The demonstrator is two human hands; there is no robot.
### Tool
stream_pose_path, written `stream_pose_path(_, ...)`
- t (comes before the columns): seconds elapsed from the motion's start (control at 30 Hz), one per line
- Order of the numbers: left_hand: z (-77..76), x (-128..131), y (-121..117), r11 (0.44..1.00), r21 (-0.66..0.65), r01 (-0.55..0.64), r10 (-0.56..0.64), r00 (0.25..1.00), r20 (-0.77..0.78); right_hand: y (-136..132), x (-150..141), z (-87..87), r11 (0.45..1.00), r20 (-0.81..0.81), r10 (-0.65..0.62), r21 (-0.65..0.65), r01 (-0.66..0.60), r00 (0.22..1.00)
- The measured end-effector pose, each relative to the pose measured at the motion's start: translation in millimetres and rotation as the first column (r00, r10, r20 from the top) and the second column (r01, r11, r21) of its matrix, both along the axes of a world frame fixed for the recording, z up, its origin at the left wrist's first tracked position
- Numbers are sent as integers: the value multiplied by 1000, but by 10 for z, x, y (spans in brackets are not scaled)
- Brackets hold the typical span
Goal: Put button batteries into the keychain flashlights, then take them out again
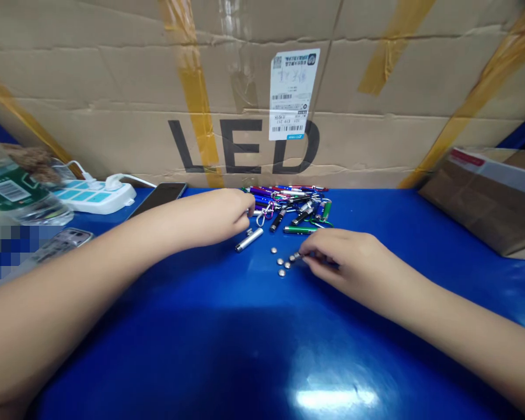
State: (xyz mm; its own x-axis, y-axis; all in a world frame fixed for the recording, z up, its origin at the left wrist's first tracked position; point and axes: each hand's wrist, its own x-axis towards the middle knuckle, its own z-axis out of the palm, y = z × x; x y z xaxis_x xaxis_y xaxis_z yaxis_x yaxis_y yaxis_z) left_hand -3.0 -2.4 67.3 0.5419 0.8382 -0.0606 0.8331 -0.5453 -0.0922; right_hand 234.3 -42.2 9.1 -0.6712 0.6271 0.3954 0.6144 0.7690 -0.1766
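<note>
A heap of small coloured keychain torches (pixel 291 204) lies on a blue table (pixel 227 338) by the cardboard wall. My left hand (pixel 225 213) is curled at the heap's left edge, fingers closed by a key ring; what it grips is hidden. Just below it lies a silver torch tube (pixel 249 240). Several small button cells (pixel 282 262) lie loose on the table. My right hand (pixel 339 256) rests beside them, its fingertips pinched together at the nearest cell.
A big cardboard box marked LED (pixel 245 146) closes off the back. A white power strip (pixel 94 195), a black phone (pixel 158 197) and a plastic bottle (pixel 15 195) sit at the left. A folded carton (pixel 485 192) lies at the right.
</note>
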Motion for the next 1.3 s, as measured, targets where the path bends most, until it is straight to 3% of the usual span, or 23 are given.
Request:
stream_pose_path(0.1, -58, 17, -16, 998, -58, -33, 34, 999, 28, 82, -144, 97, 997, 169, -49, 73, 37, 984)
stream_pose_path(0.2, -140, 19, -23, 989, -144, -22, 15, 999, -49, 188, -370, 192, 996, 358, -79, 61, 61, 930)
stream_pose_path(0.4, -121, 19, -80, 994, -100, -38, 20, 984, -174, 328, -723, 261, 994, 522, -73, -29, 103, 850)
stream_pose_path(0.53, -19, 82, -208, 992, -83, -91, 69, 970, -232, 341, -782, 273, 985, 570, -106, -51, 164, 815)
stream_pose_path(0.7, -3, 141, -328, 992, -116, -38, 30, 997, -74, 338, -770, 302, 987, 522, -99, -56, 150, 848)
stream_pose_path(0.93, -147, 98, -218, 998, -55, -14, 13, 1000, -24, 307, -766, 419, 973, 559, -141, -73, 218, 817)
stream_pose_path(1.13, -126, 190, -123, 993, -118, -11, 1, 996, -86, 378, -722, 366, 966, 568, -143, -100, 240, 810)
stream_pose_path(1.3, -78, 121, -74, 993, -111, 35, -47, 993, -106, 412, -692, 321, 980, 523, -125, -68, 187, 843)
